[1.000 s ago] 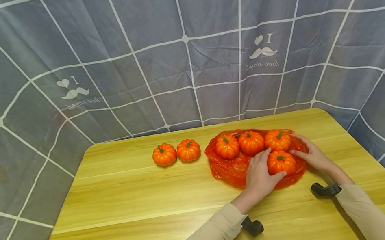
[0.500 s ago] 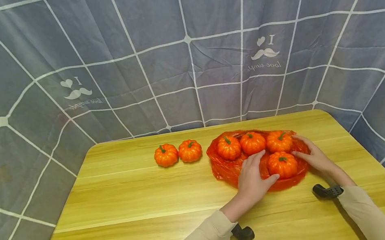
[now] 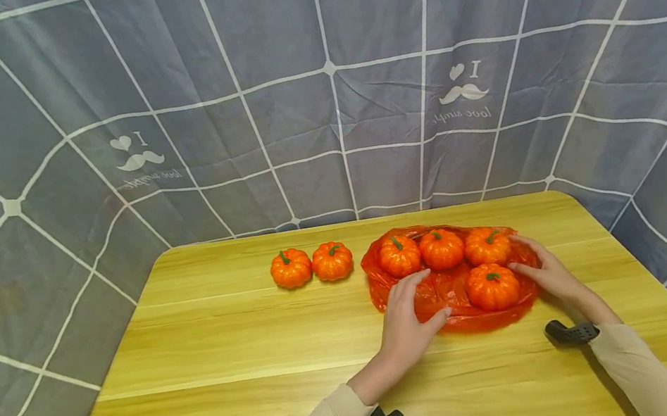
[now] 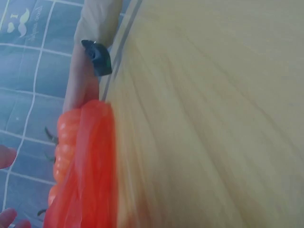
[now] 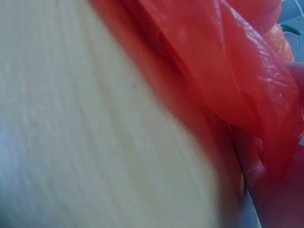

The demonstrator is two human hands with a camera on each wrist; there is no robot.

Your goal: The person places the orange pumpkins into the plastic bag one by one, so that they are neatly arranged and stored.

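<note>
A red plastic bag (image 3: 448, 291) lies spread at the table's right half, its rim around several small orange pumpkins. Three form a back row, among them one pumpkin (image 3: 400, 256) at the left. A single pumpkin (image 3: 493, 287) sits in front at the right. My left hand (image 3: 404, 326) is at the bag's front left edge, thumb and fingers spread apart with nothing between them. My right hand (image 3: 553, 275) holds the bag's right rim beside the pumpkins, some fingers hidden. Folds of the bag (image 5: 266, 109) run into that hand in the right wrist view.
Two more pumpkins, a left one (image 3: 291, 269) and a right one (image 3: 332, 261), stand side by side on the wooden table (image 3: 215, 367), left of the bag. A grey checked curtain (image 3: 270, 124) hangs behind the table and at both sides.
My left hand has let go of the front pumpkin and drawn left, away from it. The pumpkin stays in the bag. My right hand stays at the bag's right rim.
</note>
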